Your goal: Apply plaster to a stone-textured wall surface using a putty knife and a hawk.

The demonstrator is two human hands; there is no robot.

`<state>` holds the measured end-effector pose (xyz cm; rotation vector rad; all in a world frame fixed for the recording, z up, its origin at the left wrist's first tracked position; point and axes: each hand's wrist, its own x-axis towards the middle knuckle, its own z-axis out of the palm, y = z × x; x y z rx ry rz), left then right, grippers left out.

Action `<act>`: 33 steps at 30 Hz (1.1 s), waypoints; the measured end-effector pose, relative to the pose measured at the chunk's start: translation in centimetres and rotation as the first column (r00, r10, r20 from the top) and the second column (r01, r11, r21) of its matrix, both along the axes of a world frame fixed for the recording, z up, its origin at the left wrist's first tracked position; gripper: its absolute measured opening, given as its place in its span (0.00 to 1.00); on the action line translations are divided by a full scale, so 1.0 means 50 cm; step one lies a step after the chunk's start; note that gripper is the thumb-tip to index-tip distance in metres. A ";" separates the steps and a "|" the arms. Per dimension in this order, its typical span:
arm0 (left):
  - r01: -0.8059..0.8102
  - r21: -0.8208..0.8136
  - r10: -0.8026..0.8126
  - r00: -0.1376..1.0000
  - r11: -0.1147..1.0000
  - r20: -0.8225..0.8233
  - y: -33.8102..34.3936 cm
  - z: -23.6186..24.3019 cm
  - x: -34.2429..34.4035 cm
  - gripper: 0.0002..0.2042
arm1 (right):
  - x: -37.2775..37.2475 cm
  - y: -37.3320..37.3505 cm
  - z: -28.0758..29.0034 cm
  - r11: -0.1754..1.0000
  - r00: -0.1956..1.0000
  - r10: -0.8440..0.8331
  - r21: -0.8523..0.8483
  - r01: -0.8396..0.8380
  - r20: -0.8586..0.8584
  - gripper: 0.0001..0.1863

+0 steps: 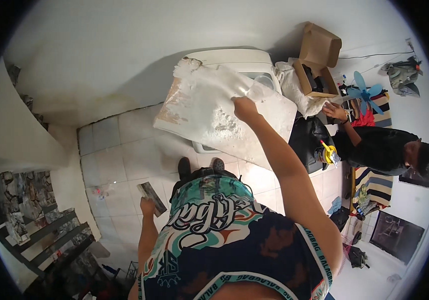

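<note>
My left hand hangs low at my left side, closed around a flat rectangular trowel with a grey, smeared blade. Out in front, my right hand is closed over a large whitish board. At its fingers is a translucent whitish piece, which seems to be in its grip; its kind is unclear. White powder or paste lies in a patch left of the hand. The board's left edge is worn brown. It rests tilted across a white boxy appliance.
An open cardboard box sits on white cloth right of the board. Nearby, a person in black reaches a hand toward the cloth. A yellow-lidded container and a blue-bladed fan are there too. Steps rise at left.
</note>
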<state>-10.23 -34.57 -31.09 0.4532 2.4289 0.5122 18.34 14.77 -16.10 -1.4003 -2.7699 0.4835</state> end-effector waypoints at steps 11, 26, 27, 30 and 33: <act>-0.219 0.124 0.202 0.969 0.968 0.140 -0.005 -0.033 -0.040 0.13 | 0.062 -0.040 0.006 0.996 0.996 -0.080 0.027 0.080 0.029 0.19; -0.087 0.063 0.079 0.989 0.994 0.121 0.024 -0.033 -0.064 0.14 | 0.223 -0.026 -0.026 0.926 0.959 -0.283 -0.260 0.273 -0.002 0.18; -0.087 0.063 0.080 0.991 0.994 0.111 0.022 -0.033 -0.069 0.14 | 0.233 -0.020 -0.027 0.932 0.958 -0.285 -0.228 0.280 0.011 0.22; -0.058 0.081 0.059 0.998 0.995 -0.009 -0.015 -0.056 -0.081 0.14 | 0.220 -0.014 -0.003 0.927 0.941 -0.324 -0.162 0.337 0.101 0.24; -0.100 0.183 0.096 0.995 0.978 0.030 -0.024 -0.060 -0.087 0.14 | 0.188 -0.009 0.026 0.920 0.902 -0.391 -0.104 0.378 -0.184 0.38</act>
